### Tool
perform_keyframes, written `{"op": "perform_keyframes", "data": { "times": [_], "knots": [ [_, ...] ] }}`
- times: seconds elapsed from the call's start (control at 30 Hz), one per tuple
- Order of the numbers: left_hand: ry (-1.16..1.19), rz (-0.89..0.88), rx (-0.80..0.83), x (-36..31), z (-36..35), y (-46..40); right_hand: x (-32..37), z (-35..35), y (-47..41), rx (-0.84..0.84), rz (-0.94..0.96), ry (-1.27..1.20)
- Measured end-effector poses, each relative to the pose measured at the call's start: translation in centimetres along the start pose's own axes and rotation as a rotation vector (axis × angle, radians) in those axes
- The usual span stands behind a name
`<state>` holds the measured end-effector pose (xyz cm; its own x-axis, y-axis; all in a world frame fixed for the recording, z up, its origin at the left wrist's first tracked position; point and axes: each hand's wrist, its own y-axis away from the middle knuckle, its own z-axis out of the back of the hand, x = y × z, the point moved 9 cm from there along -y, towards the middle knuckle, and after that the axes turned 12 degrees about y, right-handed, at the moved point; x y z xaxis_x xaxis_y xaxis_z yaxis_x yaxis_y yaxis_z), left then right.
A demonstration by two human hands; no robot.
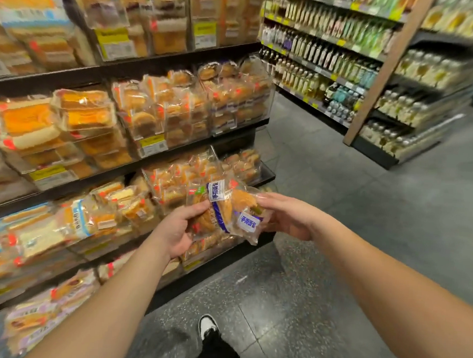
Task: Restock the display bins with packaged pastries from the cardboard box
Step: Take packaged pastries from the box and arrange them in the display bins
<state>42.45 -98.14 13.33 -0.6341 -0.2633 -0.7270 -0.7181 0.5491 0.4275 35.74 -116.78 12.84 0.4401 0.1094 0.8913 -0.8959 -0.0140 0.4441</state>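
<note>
left hand (177,230) and right hand (285,217) both grip clear-wrapped pastry packs (225,208), beside display bins (174,180).

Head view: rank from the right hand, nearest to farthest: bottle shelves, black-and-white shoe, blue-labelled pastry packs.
From the right hand:
1. Blue-labelled pastry packs: touching its fingers, to its left.
2. Black-and-white shoe: on the floor below, toward the person.
3. Bottle shelves: across the aisle, upper right.

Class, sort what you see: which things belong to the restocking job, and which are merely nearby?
Job: left hand, right hand, packaged pastries held between them, display bins.
Nearby: bottle shelves, floor, shoe.
</note>
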Motion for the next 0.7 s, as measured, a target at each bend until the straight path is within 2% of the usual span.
{"op": "perform_keyframes", "data": {
  "times": [0.33, 0.7],
  "knots": [
    [-0.082, 0.18, 0.136, -1.1, -3.3, -16.1, 0.2, 10.8, -11.3, 0.127, -0.161, 0.295],
    [-0.05, 0.338, 0.096, -2.7, -3.7, -31.6, -0.7, 17.8, -23.5, 0.081, -0.217, 0.28]
  ]
}}
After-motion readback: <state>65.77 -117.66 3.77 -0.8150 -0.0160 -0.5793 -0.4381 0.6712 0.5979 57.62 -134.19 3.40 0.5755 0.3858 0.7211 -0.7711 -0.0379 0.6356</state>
